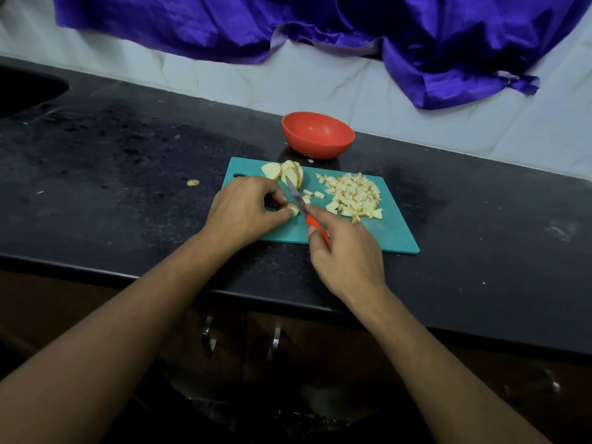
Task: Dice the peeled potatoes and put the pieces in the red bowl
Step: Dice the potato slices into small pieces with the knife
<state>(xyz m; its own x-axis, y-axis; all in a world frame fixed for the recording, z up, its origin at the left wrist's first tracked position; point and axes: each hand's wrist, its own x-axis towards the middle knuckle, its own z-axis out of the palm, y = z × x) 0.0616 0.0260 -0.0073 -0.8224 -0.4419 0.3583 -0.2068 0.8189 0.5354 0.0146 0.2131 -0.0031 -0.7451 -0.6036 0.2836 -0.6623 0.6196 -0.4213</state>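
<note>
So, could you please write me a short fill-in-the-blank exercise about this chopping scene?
1. The red bowl behind the cutting board is ____.
2. The right hand holds a knife with a ____ handle, while the left hand pinches a potato piece.
3. The diced potato pile lies on the board's ____ side.

Missing words: empty; red; right.
</note>
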